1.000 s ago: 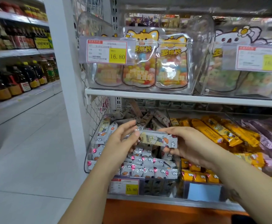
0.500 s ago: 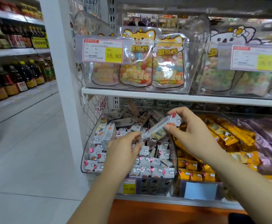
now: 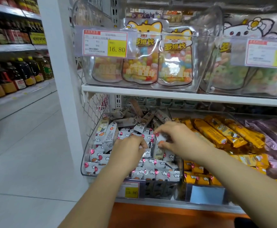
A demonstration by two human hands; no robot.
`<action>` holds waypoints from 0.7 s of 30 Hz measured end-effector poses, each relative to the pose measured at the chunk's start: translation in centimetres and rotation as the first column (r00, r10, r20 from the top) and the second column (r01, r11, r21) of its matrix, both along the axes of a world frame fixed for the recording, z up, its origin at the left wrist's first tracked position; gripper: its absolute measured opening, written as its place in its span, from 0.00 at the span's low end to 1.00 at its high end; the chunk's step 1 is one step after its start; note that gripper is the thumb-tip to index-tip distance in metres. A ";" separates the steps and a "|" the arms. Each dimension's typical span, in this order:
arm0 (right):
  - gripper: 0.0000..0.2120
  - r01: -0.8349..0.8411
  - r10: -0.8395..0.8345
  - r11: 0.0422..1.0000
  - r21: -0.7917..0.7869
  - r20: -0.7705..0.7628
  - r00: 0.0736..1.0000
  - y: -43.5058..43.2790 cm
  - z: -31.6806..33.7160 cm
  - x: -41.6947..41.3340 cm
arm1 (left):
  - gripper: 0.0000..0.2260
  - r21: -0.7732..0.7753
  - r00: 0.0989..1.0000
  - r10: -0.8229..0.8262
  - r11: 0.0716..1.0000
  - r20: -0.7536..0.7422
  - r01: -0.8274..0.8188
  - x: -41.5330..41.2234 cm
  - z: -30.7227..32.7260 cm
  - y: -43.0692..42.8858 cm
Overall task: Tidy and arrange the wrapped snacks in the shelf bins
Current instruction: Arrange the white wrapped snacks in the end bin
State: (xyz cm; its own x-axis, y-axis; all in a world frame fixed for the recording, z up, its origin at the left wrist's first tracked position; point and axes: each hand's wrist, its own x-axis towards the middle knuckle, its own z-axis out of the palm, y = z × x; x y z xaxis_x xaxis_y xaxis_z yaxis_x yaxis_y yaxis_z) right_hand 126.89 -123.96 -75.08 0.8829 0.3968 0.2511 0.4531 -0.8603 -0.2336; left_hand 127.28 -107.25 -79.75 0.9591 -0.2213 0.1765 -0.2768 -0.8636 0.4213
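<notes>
Head view shows your right hand (image 3: 180, 140) pinching a white cartoon-printed wrapped snack bar (image 3: 158, 148) between thumb and curled fingers (image 3: 167, 128); the bar stands nearly on end, its lower tip down among the white balloon-printed wrapped packs (image 3: 152, 173) lined up in the clear plastic shelf bin (image 3: 85, 155); your left hand (image 3: 128, 149) sits just beside it with fingers bent down into the packs, and whether they grip one or only press them aside cannot be told; the step looks like slotting this bar into the row, so use the left hand to hold a gap open and lower the bar into it rather than forcing it between neighbours; turn it to match the packs around it, print the same way up; pinch lightly, since the thin wrapper will likely crease and the contents may crumble; mind the bin wall on your right, beyond which lie the yellow wrapped bars (image 3: 225, 134), so nothing spills across; the jumbled grey-white packs (image 3: 128, 120) at the back of the bin are not yet straightened and probably come next
</notes>
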 end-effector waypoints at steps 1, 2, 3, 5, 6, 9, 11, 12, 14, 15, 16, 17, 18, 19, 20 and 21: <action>0.20 -0.002 0.001 0.999 -0.045 -0.010 1.000 0.2 -0.4 0.1 | 0.03 0.000 1.000 0.002 1.000 0.006 -0.002 0.0 -0.1 0.0; 0.20 0.006 -0.006 0.998 -0.061 -0.003 1.000 0.3 -0.8 0.1 | 0.03 0.001 1.000 0.003 1.000 0.009 -0.003 0.1 -0.2 0.1; 0.20 0.025 -0.024 0.998 -0.063 0.014 1.000 0.3 -1.0 0.1 | 0.04 -0.007 1.000 0.001 1.000 0.014 -0.001 0.1 -0.3 0.1; 0.19 0.051 -0.045 0.994 -0.098 0.066 0.997 0.2 -1.0 0.0 | 0.06 -0.065 1.000 -0.012 0.998 0.013 0.012 0.1 -0.4 0.1; 0.17 0.050 -0.039 0.990 -0.132 0.085 0.996 0.1 -0.9 -0.1 | 0.07 -0.101 1.000 -0.023 0.995 0.010 0.023 0.0 -0.4 0.2; 0.14 0.020 -0.004 0.982 -0.186 0.086 0.996 0.0 -0.7 -0.3 | 0.09 -0.119 0.999 -0.038 0.992 0.031 0.041 -0.2 -0.4 0.6; 0.12 0.008 0.007 0.980 -0.198 0.074 0.997 0.0 -0.6 -0.5 | 0.11 -0.076 0.996 -0.035 0.996 0.080 0.041 -0.4 -0.3 1.1; 0.11 0.009 0.006 0.980 -0.199 0.071 0.997 0.1 -0.5 -0.6 | 0.11 -0.054 0.995 -0.029 0.998 0.093 0.034 -0.5 -0.3 1.3; 0.10 0.019 -0.007 0.978 -0.207 0.059 0.998 0.2 -0.6 -0.6 | 0.12 -0.020 0.994 -0.024 0.999 0.104 0.027 -0.6 -0.6 1.7; 0.09 0.025 -0.012 0.974 -0.225 0.057 0.998 0.3 -0.8 -0.5 | 0.13 -0.007 0.995 -0.024 1.000 0.097 0.024 -0.6 -0.9 1.8; 0.09 0.033 -0.018 0.968 -0.249 0.061 0.998 0.3 -1.1 -0.3 | 0.14 0.006 0.996 -0.022 1.000 0.081 0.022 -0.6 -1.2 1.8; 0.08 0.043 -0.025 0.961 -0.274 0.066 0.997 0.3 -1.3 -0.1 | 0.15 0.004 0.997 -0.020 1.000 0.077 0.020 -0.6 -1.5 1.8; 0.08 0.053 -0.033 0.954 -0.294 0.074 0.997 0.3 -1.6 0.1 | 0.17 0.000 0.998 -0.008 1.000 0.068 0.008 -0.6 -1.8 1.8; 0.07 0.064 -0.042 0.949 -0.309 0.077 0.996 0.3 -1.7 0.4 | 0.18 -0.016 0.998 0.000 1.000 0.067 0.001 -0.5 -1.9 1.7; 0.07 0.071 -0.048 0.944 -0.321 0.078 0.996 0.4 -1.8 0.5 | 0.18 -0.024 0.998 0.004 1.000 0.056 -0.003 -0.4 -1.9 1.8; 0.07 0.071 -0.048 0.941 -0.331 0.077 0.996 0.5 -1.8 0.5 | 0.17 -0.035 0.998 -0.003 0.999 0.059 0.005 -0.4 -1.8 1.8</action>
